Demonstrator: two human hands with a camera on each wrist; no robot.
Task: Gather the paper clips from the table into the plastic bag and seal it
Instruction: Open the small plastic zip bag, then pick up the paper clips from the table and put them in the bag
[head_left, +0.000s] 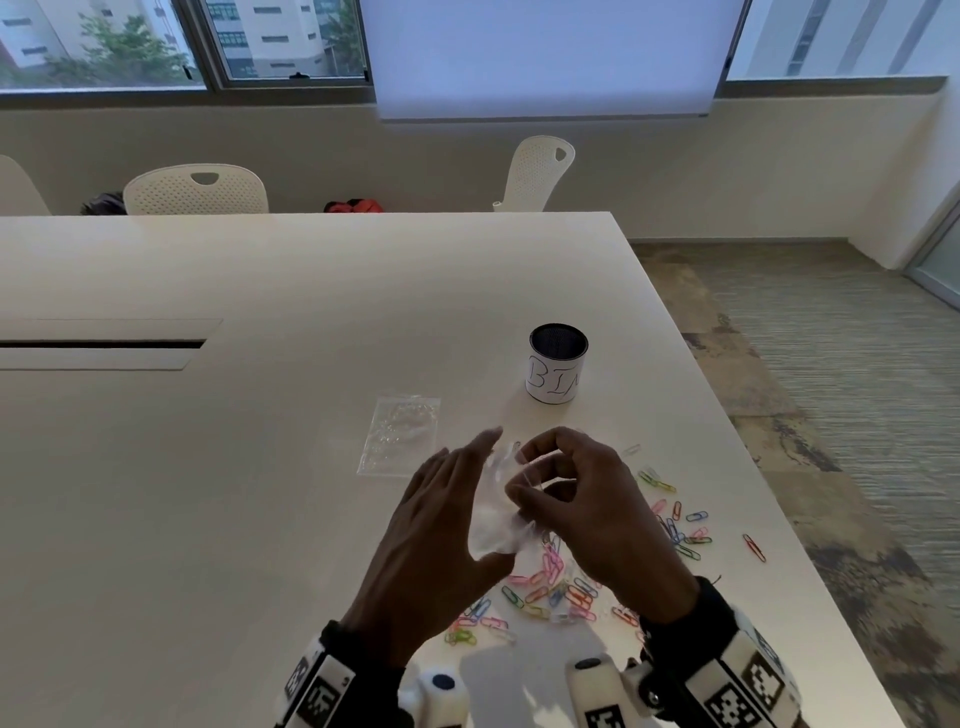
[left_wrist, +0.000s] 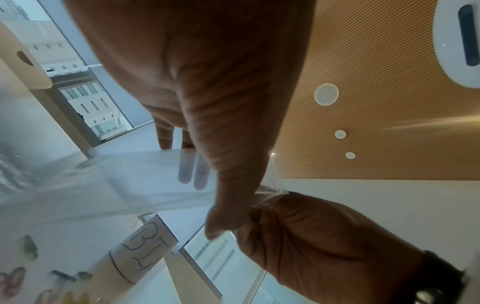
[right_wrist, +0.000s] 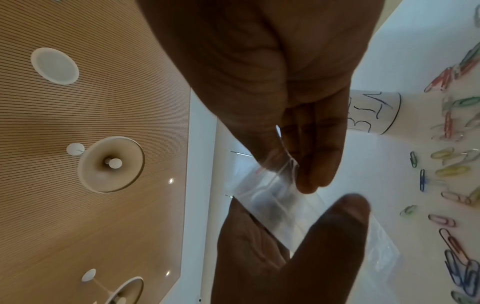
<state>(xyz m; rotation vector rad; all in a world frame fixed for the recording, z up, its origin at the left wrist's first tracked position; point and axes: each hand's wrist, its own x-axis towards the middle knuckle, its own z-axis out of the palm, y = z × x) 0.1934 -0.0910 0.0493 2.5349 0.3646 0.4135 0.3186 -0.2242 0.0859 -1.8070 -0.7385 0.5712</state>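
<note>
I hold a small clear plastic bag (head_left: 491, 525) up between both hands, a little above the white table (head_left: 260, 467). My left hand (head_left: 467, 493) backs it with straight fingers (left_wrist: 193, 174) that show through the film, and its thumb presses the front. My right hand (head_left: 519, 473) pinches the bag's top edge (right_wrist: 283, 166) between thumb and curled fingers. No clip shows inside the bag (right_wrist: 272, 197). Several coloured paper clips (head_left: 561, 587) lie scattered on the table under and to the right of my hands, also visible as paper clips (right_wrist: 450, 170) in the right wrist view.
A second clear bag (head_left: 402, 436) lies flat on the table left of my hands. A black mesh cup with a white label reading BIN (head_left: 557, 371) stands behind them. The table's right edge (head_left: 769, 519) runs close to the outermost clips. White chairs (head_left: 197, 189) line the far side.
</note>
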